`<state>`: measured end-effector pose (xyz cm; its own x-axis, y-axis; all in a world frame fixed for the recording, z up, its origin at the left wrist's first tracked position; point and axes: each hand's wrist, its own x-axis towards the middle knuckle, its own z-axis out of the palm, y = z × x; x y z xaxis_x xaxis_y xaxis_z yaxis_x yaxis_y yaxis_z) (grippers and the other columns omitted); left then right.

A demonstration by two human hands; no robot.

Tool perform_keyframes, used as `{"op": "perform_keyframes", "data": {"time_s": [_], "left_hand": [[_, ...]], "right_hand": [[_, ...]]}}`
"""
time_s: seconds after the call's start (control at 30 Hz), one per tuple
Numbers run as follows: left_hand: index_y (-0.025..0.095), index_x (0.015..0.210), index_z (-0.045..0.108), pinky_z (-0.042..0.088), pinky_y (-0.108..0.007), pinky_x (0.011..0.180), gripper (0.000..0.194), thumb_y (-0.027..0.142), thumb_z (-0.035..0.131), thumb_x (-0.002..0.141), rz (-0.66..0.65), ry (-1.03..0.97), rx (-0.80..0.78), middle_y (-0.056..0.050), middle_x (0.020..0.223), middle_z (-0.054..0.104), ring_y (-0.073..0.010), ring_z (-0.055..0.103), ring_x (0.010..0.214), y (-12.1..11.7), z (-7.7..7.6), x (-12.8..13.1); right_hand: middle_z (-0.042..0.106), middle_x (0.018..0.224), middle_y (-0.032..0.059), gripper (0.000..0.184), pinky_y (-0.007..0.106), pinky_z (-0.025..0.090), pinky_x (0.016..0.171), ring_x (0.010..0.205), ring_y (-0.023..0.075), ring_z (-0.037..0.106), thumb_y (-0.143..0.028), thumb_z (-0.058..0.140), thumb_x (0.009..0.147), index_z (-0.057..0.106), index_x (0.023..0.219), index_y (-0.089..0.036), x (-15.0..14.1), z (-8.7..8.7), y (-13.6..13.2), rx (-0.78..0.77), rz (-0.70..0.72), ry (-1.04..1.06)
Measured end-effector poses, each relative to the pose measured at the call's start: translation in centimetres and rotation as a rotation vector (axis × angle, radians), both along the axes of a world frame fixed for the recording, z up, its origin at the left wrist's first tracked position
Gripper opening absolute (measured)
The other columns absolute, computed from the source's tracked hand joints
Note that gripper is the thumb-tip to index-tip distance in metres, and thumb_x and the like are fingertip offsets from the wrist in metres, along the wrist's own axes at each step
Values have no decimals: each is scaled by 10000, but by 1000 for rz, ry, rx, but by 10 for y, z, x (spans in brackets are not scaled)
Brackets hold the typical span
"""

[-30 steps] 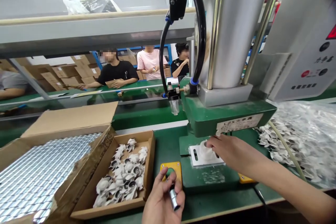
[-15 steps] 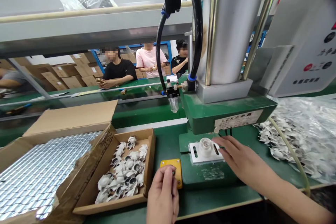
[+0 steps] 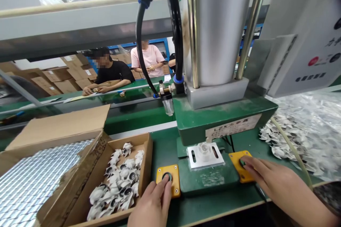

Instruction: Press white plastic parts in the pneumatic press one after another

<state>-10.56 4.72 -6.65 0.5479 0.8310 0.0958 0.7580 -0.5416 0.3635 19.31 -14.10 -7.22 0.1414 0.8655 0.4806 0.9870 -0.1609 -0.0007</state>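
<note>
The white fitting (image 3: 204,150) is sitting on the metal plate (image 3: 198,163) between the yellow button boxes (image 3: 174,188) (image 3: 237,156), its round end facing up, its axis running roughly upright. Close-set fingers of the left hand (image 3: 151,205) and right hand (image 3: 283,185) are touching the boxes' buttons; whether either palm is gripping anything, I cannot tell.

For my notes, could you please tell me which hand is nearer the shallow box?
Left. The left hand is just beside the shallow box; the right hand is farther off, across the green base.
</note>
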Motion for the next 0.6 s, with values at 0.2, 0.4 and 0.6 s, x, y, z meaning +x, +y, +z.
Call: {"op": "perform_keyframes", "data": {"time_s": [0.2, 0.4, 0.6], "left_hand": [[259, 944, 672, 517, -294, 651, 252, 415, 559, 782, 150, -592, -299, -33, 791, 679, -219, 639, 768, -12, 24, 9], [222, 873, 534, 222, -119, 255, 146, 342, 568, 797, 294, -1502, -1306, 48, 667, 494, -28, 350, 332, -28, 64, 23], [237, 897, 538, 259, -141, 233, 204, 323, 353, 894, 63, -1395, -1586, 27, 646, 535, -27, 307, 234, -39, 50, 48]], "right_hand": [[644, 1064, 20, 271, 314, 525, 668, 866, 220, 650, -426, 345, 940, 505, 1102, -281, 9, -5, -6, -73, -92, 366], [635, 1059, 29, 409, 283, 501, 628, 774, 199, 621, -563, 485, 834, 529, 1140, -295, -1, 17, 2, -13, -224, 987], [501, 1224, 34, 511, 281, 461, 658, 633, 96, 508, -457, 648, 775, 455, 1229, -322, -22, 64, 37, -15, 47, 1657]]}}
